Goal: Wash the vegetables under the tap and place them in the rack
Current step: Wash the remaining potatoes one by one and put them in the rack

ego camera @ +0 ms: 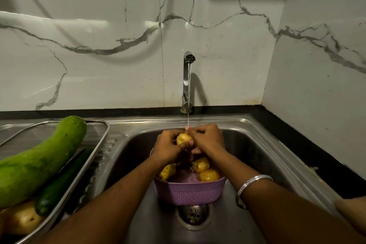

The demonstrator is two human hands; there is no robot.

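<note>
1. Two bare arms reach from the bottom edge toward the sink (247, 144), and a silver bracelet (250, 186) sits on the right wrist.
2. Low in the sink, close to the camera, is the round drain (193, 215).
3. Just behind the drain stands a purple basket (188, 192). Three wet yellow potatoes (202, 164) lie inside it.
4. Above the basket, the left hand (168, 145) and the right hand (208, 137) hold one more potato (183, 138) between them. The fingers of both hands are curled round it and pressed close together.
5. Water runs in a thin stream from the tap (187, 77) at the back of the sink and lands on the hands.
6. Left of the sink sits a metal rack (95, 144). In it lie a big light green gourd (39, 162), a dark green cucumber (59, 186) beside it, and a pale potato at the near end (23, 219).
7. Behind the sink is a white marble wall (99, 75) with grey lines.
</note>
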